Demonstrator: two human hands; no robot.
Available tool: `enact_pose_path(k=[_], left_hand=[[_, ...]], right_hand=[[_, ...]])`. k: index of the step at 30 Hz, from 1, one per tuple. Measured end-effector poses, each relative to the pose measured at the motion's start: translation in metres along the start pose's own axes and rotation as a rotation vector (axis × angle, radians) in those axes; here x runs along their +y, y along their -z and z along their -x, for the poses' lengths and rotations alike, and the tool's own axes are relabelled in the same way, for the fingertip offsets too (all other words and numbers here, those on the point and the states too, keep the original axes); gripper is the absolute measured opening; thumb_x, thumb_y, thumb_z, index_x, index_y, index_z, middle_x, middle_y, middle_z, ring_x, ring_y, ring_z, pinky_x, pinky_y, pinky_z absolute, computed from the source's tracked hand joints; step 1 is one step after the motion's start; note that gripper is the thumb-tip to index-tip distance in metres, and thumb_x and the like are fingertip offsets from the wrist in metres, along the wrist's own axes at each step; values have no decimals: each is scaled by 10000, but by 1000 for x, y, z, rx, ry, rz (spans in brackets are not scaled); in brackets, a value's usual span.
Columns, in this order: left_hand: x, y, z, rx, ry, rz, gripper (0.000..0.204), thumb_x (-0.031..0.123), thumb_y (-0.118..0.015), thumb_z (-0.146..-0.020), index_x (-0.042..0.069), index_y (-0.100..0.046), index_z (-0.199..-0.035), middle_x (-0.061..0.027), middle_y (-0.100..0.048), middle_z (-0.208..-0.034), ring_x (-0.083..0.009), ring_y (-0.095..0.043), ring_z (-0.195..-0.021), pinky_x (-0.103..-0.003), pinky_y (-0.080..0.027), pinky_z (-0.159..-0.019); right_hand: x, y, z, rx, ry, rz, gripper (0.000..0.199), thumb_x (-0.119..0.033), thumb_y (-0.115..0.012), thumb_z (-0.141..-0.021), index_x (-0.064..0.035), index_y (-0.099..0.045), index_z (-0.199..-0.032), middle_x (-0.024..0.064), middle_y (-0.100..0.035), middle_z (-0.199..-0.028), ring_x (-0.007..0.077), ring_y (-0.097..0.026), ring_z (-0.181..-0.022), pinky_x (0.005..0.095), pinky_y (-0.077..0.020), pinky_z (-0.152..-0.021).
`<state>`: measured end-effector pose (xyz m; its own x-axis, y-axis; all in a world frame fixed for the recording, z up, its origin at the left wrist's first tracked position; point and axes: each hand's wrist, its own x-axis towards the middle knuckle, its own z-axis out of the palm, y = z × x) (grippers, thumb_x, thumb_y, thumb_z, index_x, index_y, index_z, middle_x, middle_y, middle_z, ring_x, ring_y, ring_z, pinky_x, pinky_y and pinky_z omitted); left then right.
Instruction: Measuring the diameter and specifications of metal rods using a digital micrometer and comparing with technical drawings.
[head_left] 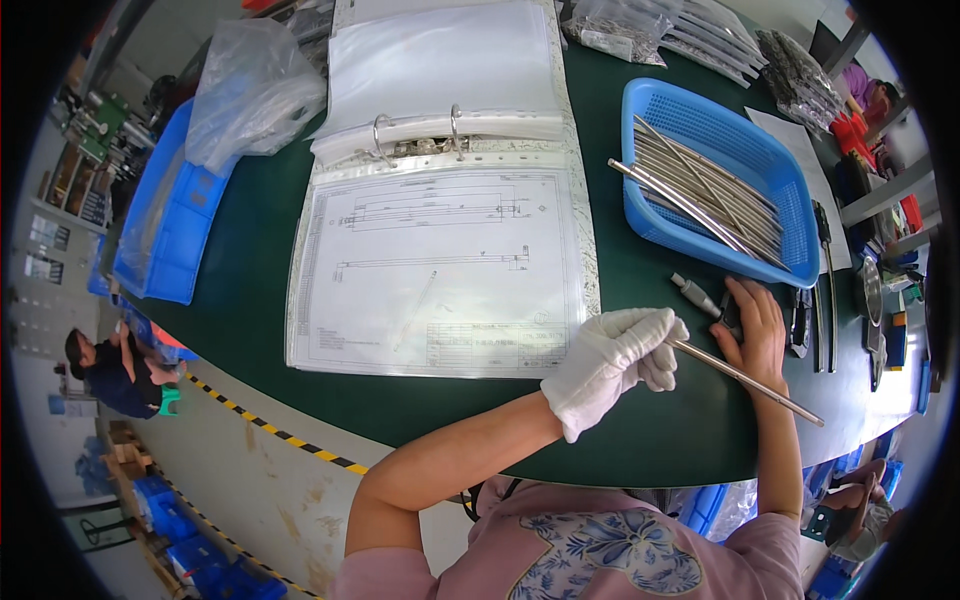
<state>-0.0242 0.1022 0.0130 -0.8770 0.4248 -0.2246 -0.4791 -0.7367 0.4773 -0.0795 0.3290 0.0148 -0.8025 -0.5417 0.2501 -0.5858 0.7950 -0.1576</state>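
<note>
At the centre of the frame the open ring binder [440, 200] is lying on the green table [250, 300], its drawing sheet facing me; neither of my hands is touching it.

Just right of centre, my left hand [618, 362], in a white glove, is closing its fingers around one end of a thin metal rod [748, 380]. The rod is running from that fist toward the lower right of the frame, its long axis slanting down and away from the glove, its free end hanging just past the table's edge.

Further right, my bare right hand [755, 325] is resting on the table just above the rod's middle, fingers curled over a dark measuring tool [712, 305] whose grey tip is pointing to the upper left. I am gripping that tool, though how firmly I cannot tell. This hand is the nearer one to the rod's free length.

In the upper right the blue basket [640, 110] is holding more rods of the same kind, apart from both my hands.
</note>
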Motion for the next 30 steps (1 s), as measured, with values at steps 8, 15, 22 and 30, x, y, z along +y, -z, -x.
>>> enact_pose_path(k=[8,15,22,30], left_hand=[[37,5,-3,149,-432,84,261,237,-479,-870,-12,-558,-869,-46,-552,-642,-116,-539,-562,-243,-463,-545],[78,-7,-43,370,-604,-227,244,241,-486,-870,7,-550,-839,-16,-503,-613,-95,-468,-530,-218,-404,-500],[85,-17,-73,397,-352,-484,205,214,-524,-853,12,-550,-841,-2,-486,-600,-71,-433,-494,-192,-359,-460],[106,-45,-87,515,-151,-1755,181,193,-652,-738,41,-564,-779,-14,-509,-603,-92,-469,-503,-222,-394,-484]], right_hand=[[-8,3,19,370,127,13,371,-103,-611,-574,-55,-571,-940,131,-538,-991,302,-524,-903,415,-401,-803],[-4,-3,12,389,307,-106,266,-109,-580,-587,-71,-587,-850,78,-548,-948,238,-539,-867,371,-429,-794],[-4,-3,24,384,355,-300,245,-98,-568,-581,-58,-567,-823,77,-529,-923,230,-536,-846,358,-412,-809],[-7,-9,33,300,474,-438,251,-139,-566,-603,-69,-591,-842,70,-540,-966,205,-531,-849,345,-424,-801]])
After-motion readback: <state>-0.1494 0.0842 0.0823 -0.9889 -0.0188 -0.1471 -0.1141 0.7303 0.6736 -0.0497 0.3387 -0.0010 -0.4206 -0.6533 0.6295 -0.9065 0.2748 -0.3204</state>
